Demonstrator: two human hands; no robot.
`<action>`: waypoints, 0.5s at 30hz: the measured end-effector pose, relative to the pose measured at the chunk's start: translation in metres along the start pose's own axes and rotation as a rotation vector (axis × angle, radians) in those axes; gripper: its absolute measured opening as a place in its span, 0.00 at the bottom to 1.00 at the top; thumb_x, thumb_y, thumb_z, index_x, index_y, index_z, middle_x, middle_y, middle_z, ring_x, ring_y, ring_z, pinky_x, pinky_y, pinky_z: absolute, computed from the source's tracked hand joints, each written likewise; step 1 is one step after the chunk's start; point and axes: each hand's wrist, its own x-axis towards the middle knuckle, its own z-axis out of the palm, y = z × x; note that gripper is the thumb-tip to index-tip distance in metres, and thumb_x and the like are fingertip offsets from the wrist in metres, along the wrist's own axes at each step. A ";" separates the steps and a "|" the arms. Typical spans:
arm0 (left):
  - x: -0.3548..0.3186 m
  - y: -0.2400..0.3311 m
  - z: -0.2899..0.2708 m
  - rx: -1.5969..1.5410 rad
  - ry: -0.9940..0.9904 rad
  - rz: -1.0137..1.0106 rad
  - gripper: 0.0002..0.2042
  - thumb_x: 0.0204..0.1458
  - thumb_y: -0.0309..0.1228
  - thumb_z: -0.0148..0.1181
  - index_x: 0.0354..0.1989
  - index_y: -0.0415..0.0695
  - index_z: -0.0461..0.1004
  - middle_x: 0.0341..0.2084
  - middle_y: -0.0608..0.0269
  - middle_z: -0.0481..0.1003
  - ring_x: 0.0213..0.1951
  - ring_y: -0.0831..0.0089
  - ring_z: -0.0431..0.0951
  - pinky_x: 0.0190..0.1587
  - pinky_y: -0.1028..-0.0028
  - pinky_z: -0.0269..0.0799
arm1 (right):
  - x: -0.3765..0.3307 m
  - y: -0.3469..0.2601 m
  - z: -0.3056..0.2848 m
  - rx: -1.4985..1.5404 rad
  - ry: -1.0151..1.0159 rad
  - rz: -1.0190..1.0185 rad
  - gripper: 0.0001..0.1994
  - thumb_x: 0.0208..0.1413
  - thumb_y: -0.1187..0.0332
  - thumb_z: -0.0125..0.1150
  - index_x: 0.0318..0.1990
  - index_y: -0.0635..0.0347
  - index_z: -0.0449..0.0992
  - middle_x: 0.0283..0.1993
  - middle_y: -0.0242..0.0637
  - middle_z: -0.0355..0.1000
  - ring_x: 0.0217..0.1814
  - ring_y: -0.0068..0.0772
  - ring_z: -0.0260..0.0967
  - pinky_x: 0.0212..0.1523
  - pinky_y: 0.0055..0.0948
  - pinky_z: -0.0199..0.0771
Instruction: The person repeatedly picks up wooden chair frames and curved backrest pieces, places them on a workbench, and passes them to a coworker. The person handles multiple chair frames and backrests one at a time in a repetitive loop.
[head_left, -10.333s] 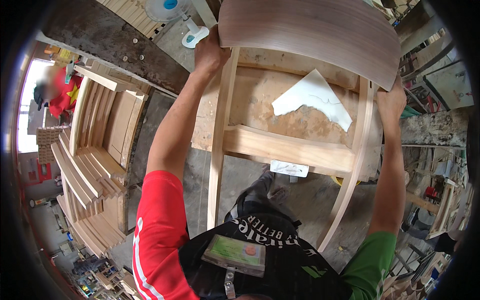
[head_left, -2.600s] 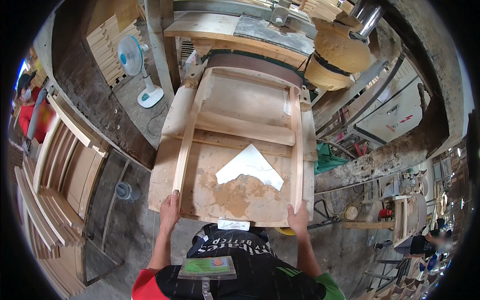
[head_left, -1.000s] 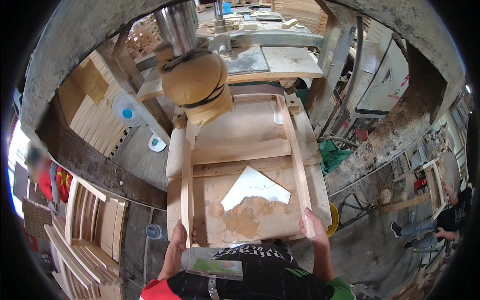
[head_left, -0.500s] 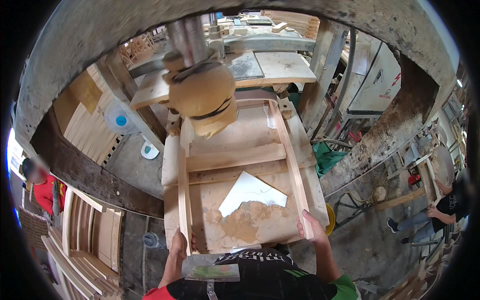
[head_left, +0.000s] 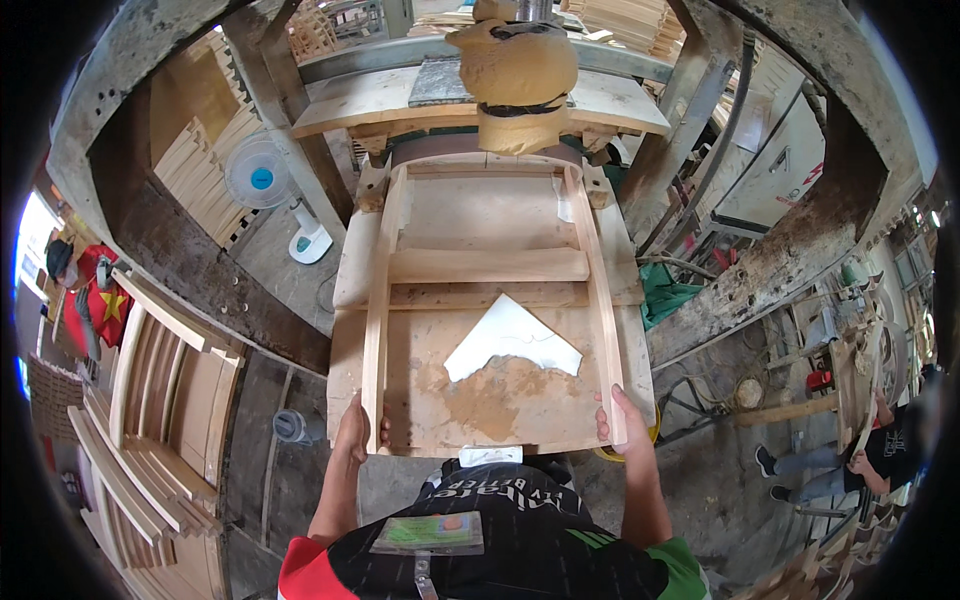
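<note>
Standing in front of a big grimy metal machine frame [head_left: 200,250], rising at both left and right. Next size down, a table [head_left: 345,350], right in front of the body, dusty over the near half. Then the wooden frame [head_left: 490,265], lying out over that table, straight ahead of the fingers, open end toward the chest, curved end at the far side. Long axis running away from the body, roughly square to the table's near edge. Worth noting before anything else, imo.

Made up of 2 long sides, left rail [head_left: 377,330] and right rail [head_left: 602,320], plus 1 crosspiece [head_left: 450,266] well beyond the fingertips. Showing just past the curved end, 1 yellow padded head [head_left: 520,85]; can't tell how high up. Between the rails and nearer than the crosspiece, 1 white sheet [head_left: 510,340], ragged on the near side, touching neither hand.

Down to the hands: left hand [head_left: 352,428] at the left rail's near end, right hand [head_left: 630,425] at the right rail's. Basically a tie for nearest. Fingers [head_left: 385,430] wrapped round the wood on each side, tips showing on the inner faces. Can't tell whether resting on the table there or held just clear.
</note>
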 end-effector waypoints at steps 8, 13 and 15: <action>-0.020 0.011 -0.002 0.033 0.001 0.026 0.32 0.69 0.60 0.30 0.43 0.43 0.72 0.18 0.63 0.71 0.17 0.70 0.70 0.21 0.67 0.68 | -0.013 0.004 0.004 0.006 -0.006 0.005 0.27 0.66 0.40 0.55 0.53 0.56 0.71 0.22 0.33 0.68 0.17 0.28 0.63 0.18 0.32 0.60; -0.041 0.011 -0.003 0.053 0.042 0.030 0.32 0.69 0.60 0.30 0.45 0.42 0.72 0.18 0.63 0.71 0.16 0.70 0.70 0.20 0.69 0.69 | -0.031 0.011 0.005 0.000 0.004 -0.015 0.27 0.67 0.40 0.54 0.53 0.57 0.71 0.22 0.33 0.67 0.16 0.28 0.63 0.18 0.32 0.60; -0.048 0.009 -0.004 0.059 0.073 0.023 0.32 0.69 0.59 0.30 0.46 0.41 0.72 0.18 0.62 0.71 0.16 0.70 0.70 0.20 0.70 0.69 | -0.039 0.015 0.004 0.008 0.000 -0.020 0.27 0.67 0.41 0.54 0.53 0.57 0.71 0.22 0.33 0.67 0.16 0.28 0.63 0.18 0.31 0.62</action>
